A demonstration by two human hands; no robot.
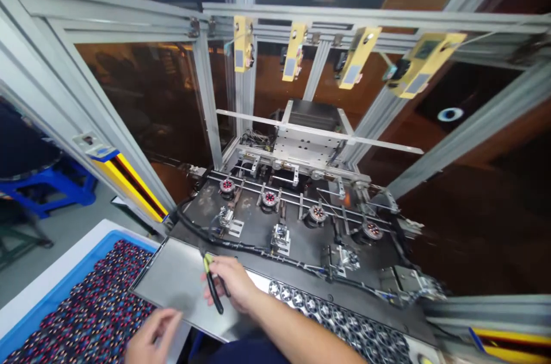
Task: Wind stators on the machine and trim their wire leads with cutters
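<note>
In the head view, grasps pliers [212, 282] in the right hand [235, 282] over a metal tray [181, 272] at lower centre, likely to have them handy. Holds nothing in the left hand [155, 336], lower left, fingers bent. Has a blue bin [88, 258] of small parts [99, 306] beside, presumably for easy reach. Partly blocks metal rings [336, 315], lower right, with the right forearm [293, 321].

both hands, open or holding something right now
Left hand: loosely open, nothing visible in it.
Right hand: closed, holding the green-and-black hand tool.
</note>
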